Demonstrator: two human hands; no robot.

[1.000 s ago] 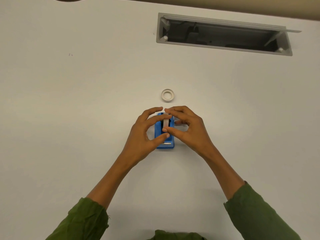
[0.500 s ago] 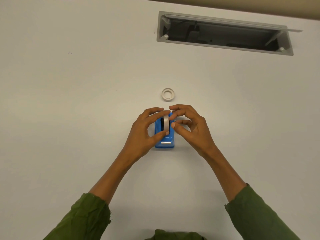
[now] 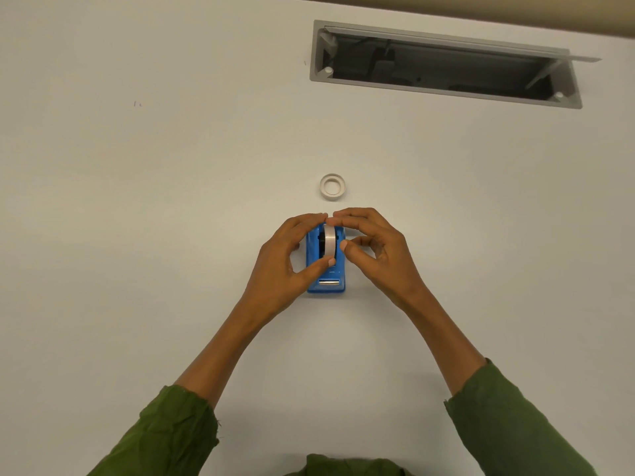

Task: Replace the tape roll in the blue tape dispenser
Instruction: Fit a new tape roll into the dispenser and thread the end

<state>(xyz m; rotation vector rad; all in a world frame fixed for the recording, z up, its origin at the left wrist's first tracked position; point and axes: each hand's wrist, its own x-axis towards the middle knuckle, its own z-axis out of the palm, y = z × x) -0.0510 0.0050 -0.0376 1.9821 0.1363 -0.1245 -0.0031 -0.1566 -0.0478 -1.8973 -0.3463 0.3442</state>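
Observation:
The blue tape dispenser [image 3: 327,281] stands on the white table, its metal cutter facing me. A tape roll [image 3: 330,242] sits upright on edge in the dispenser's slot. My left hand [image 3: 287,261] pinches the roll, thumb on its near edge and fingers over its far top. My right hand [image 3: 374,250] touches the roll from the right, fingertips at its top and thumb at its side. A second, whitish tape ring [image 3: 332,187] lies flat on the table just beyond the dispenser.
A long grey cable hatch [image 3: 446,63] is recessed in the white table [image 3: 171,201] at the back right, its lid open. Green sleeves cover both forearms near the bottom edge.
The roll has gone from lying low between my fingers to standing upright in the dispenser slot. Both hands shifted slightly and stay on it.

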